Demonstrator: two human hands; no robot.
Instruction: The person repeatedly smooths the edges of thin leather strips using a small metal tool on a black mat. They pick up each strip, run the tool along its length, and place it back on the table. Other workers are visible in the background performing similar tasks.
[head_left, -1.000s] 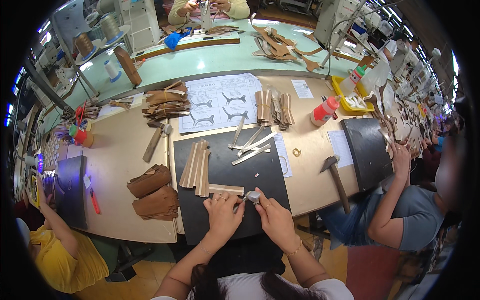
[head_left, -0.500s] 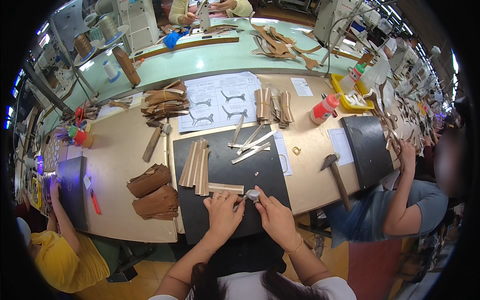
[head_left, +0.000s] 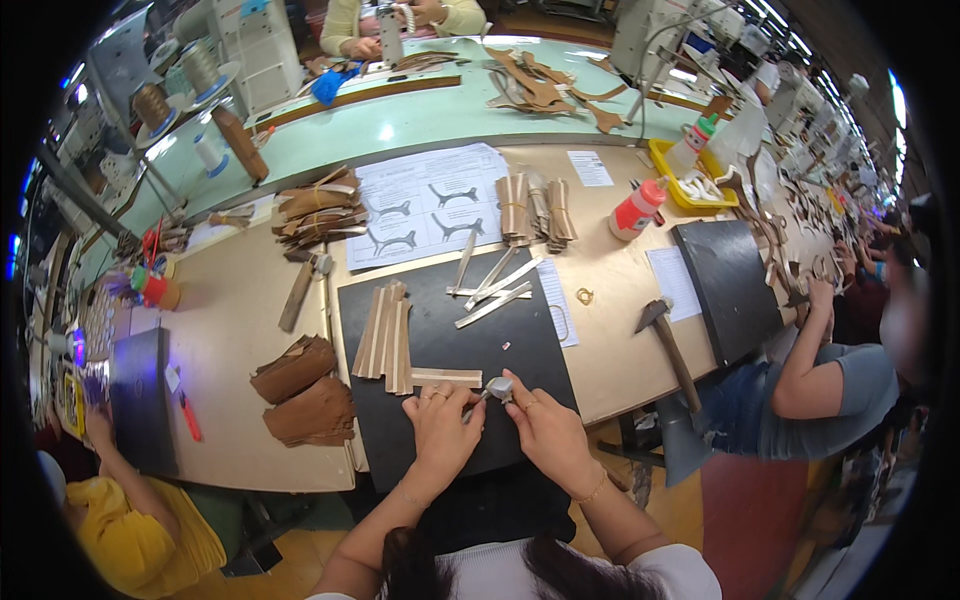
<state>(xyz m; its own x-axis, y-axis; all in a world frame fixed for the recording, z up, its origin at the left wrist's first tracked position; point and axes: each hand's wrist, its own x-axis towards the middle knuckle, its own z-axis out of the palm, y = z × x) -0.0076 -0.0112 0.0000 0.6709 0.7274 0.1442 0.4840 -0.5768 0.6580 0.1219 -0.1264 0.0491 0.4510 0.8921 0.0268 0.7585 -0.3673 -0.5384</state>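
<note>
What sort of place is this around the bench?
Probably a leather-goods or shoe workshop, judging by the stacked brown strips, the large thread spools and the hammers on the worktops.

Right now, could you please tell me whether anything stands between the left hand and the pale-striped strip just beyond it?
Nothing visible does: the pale-striped strip lies just beyond the left hand, and the small grey object is past the strip's right end.
</note>
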